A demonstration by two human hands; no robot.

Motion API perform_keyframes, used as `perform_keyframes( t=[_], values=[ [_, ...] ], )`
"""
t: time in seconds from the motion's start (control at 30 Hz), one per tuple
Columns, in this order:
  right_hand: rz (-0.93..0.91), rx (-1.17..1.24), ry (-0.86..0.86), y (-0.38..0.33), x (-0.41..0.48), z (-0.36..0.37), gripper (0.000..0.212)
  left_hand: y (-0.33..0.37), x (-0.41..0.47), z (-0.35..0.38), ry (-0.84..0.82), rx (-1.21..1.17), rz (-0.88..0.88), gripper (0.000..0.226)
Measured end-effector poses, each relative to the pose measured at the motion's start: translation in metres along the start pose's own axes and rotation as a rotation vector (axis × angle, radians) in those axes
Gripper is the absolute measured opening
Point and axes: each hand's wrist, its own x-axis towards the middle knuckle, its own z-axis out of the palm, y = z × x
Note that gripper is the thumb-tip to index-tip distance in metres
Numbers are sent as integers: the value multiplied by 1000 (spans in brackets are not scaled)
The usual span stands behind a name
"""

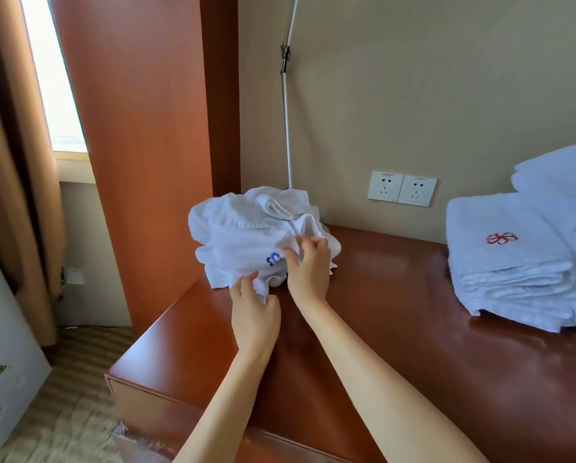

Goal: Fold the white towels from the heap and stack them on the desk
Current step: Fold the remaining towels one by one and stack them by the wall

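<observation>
White and crumpled, the towel heap [246,228] sits at the far left corner of the red-brown desk [397,329]; the left hand [255,315] pinches a fold of cloth at the heap's near edge; the right hand [308,272], just beside it, curls its fingers into the cloth next to a blue emblem [274,259]; folded towels [513,272] bearing a red emblem [501,238] lie stacked at the right, well apart; wall sockets [402,188] sit on the far wall.

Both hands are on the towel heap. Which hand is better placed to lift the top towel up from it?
Probably the right hand: its grip pinches a fold high on the heap, beside the blue emblem. The left hand grips only the low front edge, near the desk.
</observation>
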Motion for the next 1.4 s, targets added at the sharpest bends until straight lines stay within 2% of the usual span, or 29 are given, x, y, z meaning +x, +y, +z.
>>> perform_keyframes(
  t=[0.07, 0.1, 0.27, 0.33, 0.43, 0.47, 0.5, 0.53, 0.6, 0.63, 0.7, 0.77, 0.87, 0.9, 1.0, 1.07, 1.13, 1.2, 1.27, 1.37, 1.4],
  values=[
    [25, 115, -13, 2, 4, -10, 13, 2, -1, 0, 39, -22, 8, 51],
    [12, 98, 5, 4, 4, -18, 14, 3, -1, 0, 57, -29, 36, 54],
    [43, 101, 156, 7, 4, -86, 24, 2, -3, 2, 177, 3, 321, 65],
    [107, 194, 319, 9, 7, -128, 26, 3, -3, 2, 167, -21, 344, 71],
    [201, 323, 710, 25, 10, -198, 27, -2, -3, 7, 24, -13, 398, 77],
    [224, 295, 803, 33, 7, -221, 28, -4, -3, 10, -45, 23, 420, 79],
    [252, 220, 822, 42, 4, -241, 30, -5, -4, 14, -115, 87, 444, 81],
    [290, 89, 753, 51, 1, -257, 32, -7, -5, 17, -177, 178, 476, 81],
    [344, -252, 482, 67, -9, -276, 36, -6, -8, 21, -235, 347, 553, 71],
    [301, -409, 367, 72, -13, -272, 43, -6, -6, 19, -211, 373, 584, 65],
    [111, -617, 257, 69, -25, -262, 64, 0, -10, 16, -128, 279, 606, 55],
    [-33, -748, 133, 67, -36, -244, 84, 3, -17, 14, -100, 212, 657, 44],
    [145, -752, -238, 70, -48, -221, 106, 6, -27, 14, -297, 244, 782, 50],
    [197, -709, -277, 74, -49, -218, 109, 5, -30, 15, -395, 284, 827, 54],
    [186, -701, -199, 80, -49, -221, 106, 3, -33, 21, -601, 386, 867, 64],
    [169, -770, -121, 81, -47, -222, 87, 3, -32, 22, -642, 409, 813, 70],
    [158, -749, 6, 80, -49, -223, 65, 2, -34, 22, -643, 417, 787, 75],
    [132, -720, 58, 81, -55, -225, 50, 4, -38, 24, -629, 410, 798, 76],
    [223, -567, 51, 75, -60, -231, 40, 5, -40, 25, -607, 404, 816, 78],
    [511, -103, 5, 51, -69, -236, 43, 8, -43, 25, -595, 393, 771, 87],
    [607, 19, -24, 44, -74, -239, 37, 9, -44, 25, -595, 376, 737, 90]
  ],
)
